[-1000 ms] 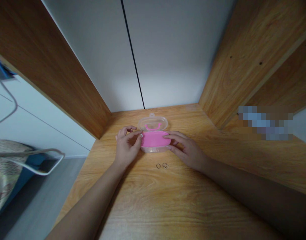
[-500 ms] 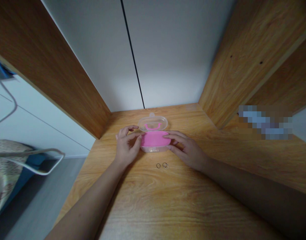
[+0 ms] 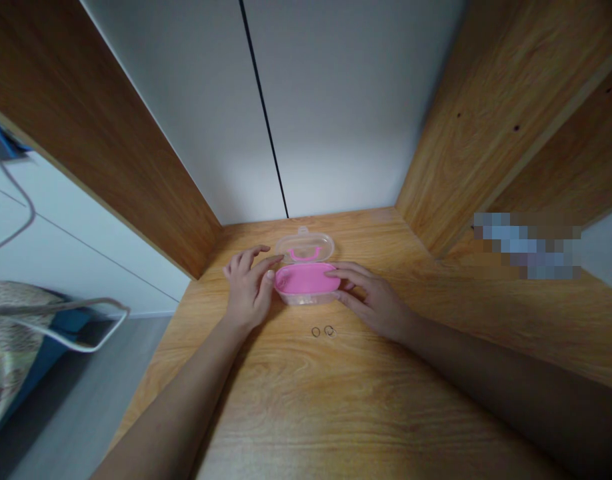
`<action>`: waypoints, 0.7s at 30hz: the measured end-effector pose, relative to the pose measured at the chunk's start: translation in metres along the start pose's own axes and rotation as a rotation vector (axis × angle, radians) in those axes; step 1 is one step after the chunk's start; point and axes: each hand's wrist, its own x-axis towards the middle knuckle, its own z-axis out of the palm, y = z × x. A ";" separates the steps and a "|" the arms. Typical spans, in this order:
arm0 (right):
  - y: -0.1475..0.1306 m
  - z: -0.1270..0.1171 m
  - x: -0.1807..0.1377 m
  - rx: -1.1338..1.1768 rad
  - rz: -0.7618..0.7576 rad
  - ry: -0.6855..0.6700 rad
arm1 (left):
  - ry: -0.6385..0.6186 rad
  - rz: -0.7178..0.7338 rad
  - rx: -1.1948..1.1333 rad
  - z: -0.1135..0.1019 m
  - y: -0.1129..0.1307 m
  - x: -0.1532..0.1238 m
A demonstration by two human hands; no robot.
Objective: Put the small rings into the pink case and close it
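A clear plastic box (image 3: 309, 300) sits on the wooden surface with its lid (image 3: 327, 244) folded back behind it; a pink handle (image 3: 305, 257) shows on the lid. Inside the box's top lies a pink oval tray (image 3: 306, 277). My right hand (image 3: 373, 297) grips the tray's right end, fingers on its rim and thumb low at the box's side. Beside the left end is my left hand (image 3: 247, 290), fingers apart and holding nothing. Several small thin rings (image 3: 315, 331) lie on the wood in front of the box.
White panels (image 3: 331, 133) with a dark seam stand behind the box. Wooden side boards (image 3: 136, 153) rise left and right. To the left are a pale cable-like tube (image 3: 86, 343) and a patterned cloth (image 3: 11, 353). A blurred patch (image 3: 526, 247) lies at right.
My left hand has let go of the tray's left end and moved slightly left, its fingers spreading. The right hand stays at the right end.
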 end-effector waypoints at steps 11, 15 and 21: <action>0.000 0.000 0.000 -0.044 -0.042 -0.004 | -0.172 0.231 0.027 -0.009 -0.006 0.007; 0.000 0.000 0.000 -0.071 -0.071 -0.009 | -0.147 0.257 0.073 -0.011 -0.007 0.006; 0.004 0.001 -0.001 -0.094 -0.094 -0.022 | -0.006 0.142 0.004 -0.005 0.000 0.000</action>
